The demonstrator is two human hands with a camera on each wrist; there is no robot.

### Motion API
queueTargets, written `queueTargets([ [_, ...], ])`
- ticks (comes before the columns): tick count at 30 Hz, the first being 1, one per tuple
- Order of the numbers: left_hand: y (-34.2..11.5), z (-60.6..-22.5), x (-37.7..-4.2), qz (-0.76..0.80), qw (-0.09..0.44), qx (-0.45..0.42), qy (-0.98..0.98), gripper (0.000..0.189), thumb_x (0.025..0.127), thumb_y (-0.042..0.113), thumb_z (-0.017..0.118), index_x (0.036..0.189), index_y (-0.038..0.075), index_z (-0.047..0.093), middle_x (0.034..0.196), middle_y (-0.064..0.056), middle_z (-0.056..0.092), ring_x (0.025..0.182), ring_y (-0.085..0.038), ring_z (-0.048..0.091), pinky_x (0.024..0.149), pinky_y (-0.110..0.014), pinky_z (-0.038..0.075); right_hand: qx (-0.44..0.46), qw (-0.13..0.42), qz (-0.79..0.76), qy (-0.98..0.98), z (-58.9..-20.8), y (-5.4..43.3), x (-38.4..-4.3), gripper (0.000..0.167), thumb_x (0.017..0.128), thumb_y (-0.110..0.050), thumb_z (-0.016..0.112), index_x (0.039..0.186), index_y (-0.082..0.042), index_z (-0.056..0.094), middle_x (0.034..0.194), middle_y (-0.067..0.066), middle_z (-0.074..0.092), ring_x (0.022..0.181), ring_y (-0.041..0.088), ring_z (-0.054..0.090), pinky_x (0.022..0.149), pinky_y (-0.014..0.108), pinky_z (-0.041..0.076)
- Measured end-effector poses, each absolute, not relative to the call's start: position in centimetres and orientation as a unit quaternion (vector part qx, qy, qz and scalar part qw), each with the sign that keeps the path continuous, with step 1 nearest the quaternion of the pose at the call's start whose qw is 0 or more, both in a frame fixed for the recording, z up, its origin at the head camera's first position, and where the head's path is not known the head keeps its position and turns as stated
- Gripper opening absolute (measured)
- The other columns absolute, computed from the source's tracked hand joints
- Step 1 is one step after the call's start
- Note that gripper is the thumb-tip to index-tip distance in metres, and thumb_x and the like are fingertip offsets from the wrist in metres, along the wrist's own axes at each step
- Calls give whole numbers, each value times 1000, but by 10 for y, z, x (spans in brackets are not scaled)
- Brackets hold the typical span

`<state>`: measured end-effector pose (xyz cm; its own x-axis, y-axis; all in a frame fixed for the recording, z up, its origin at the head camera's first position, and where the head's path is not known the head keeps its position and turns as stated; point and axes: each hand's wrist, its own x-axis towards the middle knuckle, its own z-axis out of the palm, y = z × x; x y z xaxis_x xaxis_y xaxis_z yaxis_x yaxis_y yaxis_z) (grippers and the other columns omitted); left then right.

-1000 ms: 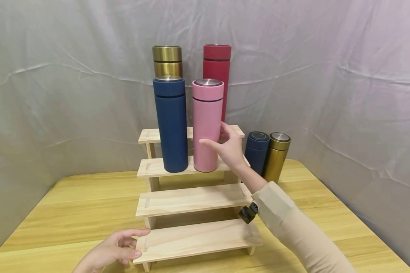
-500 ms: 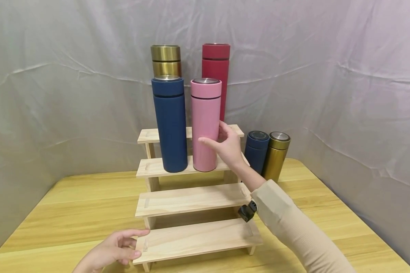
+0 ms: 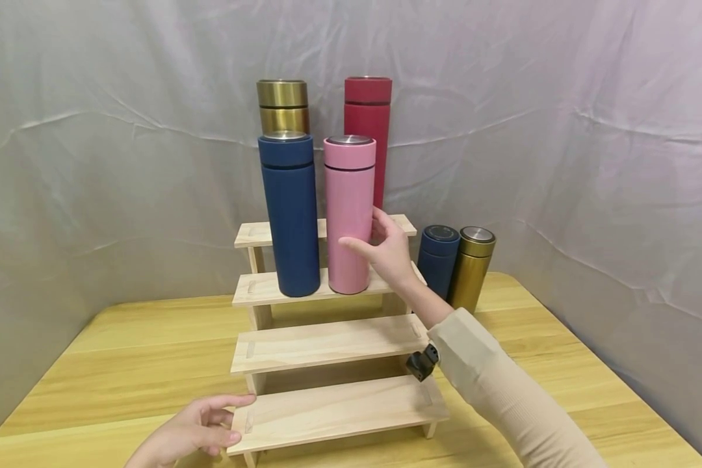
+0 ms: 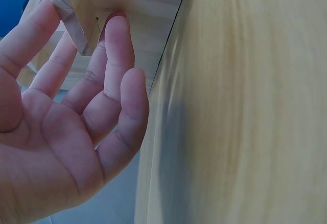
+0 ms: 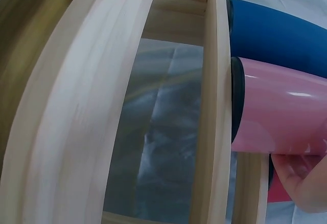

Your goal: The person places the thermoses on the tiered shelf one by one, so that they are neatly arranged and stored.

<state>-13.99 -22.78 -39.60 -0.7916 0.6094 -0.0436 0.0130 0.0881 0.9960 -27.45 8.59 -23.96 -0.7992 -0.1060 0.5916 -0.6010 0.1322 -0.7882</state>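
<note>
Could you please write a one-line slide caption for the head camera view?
Right hand grips a pink flask on a stepped wooden rack; left hand rests at its bottom step.

yellow wooden table (image 3: 123, 351) across the lower frame. at centre on it, pale four-step wooden riser (image 3: 327, 344). right of centre, behind the riser, short blue flask (image 3: 439, 259) and short gold flask (image 3: 471, 266) upright on the tabletop, just beside each other.
</note>
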Motion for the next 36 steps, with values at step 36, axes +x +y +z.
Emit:
queueTargets([
  [36,-228,-395,-139,633,235,215,706,48,86,3,54,129,-8,36,89,-9,56,68,-9,50,57,-23,45,250,151,614,-733,-238,92,-274,66,77,-14,70,134,-5,37,122,12,50,106,20,52,87,32,43],
])
